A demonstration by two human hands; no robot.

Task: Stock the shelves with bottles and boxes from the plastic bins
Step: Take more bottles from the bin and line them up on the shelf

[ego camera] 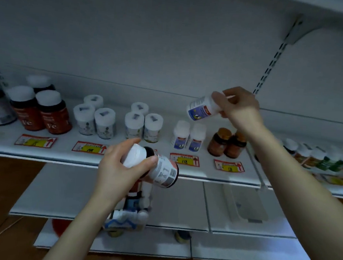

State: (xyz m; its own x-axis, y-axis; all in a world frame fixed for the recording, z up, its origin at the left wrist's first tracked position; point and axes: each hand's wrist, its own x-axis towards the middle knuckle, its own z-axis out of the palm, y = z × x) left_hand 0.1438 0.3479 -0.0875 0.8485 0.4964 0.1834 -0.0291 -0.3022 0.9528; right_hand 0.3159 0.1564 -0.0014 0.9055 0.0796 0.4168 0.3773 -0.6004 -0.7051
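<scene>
Dim white shelf [63,151] carries bottle rows [104,123] and price tags [184,160] above brown floor [4,179]. Left hand [115,166] grips a dark bottle [161,170]; right hand [239,108] grips a white bottle [200,108], farther right.

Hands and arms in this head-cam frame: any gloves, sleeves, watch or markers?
Both are bare. Left hand and right hand have no gloves, and no rings show on the fingers. Left forearm and right forearm are uncovered to the frame edge, with no sleeves, watch, bands or markers in view.

Matt white metal shelf [124,157]; glossy plastic bottles [52,115]; wood floor [6,181].
</scene>
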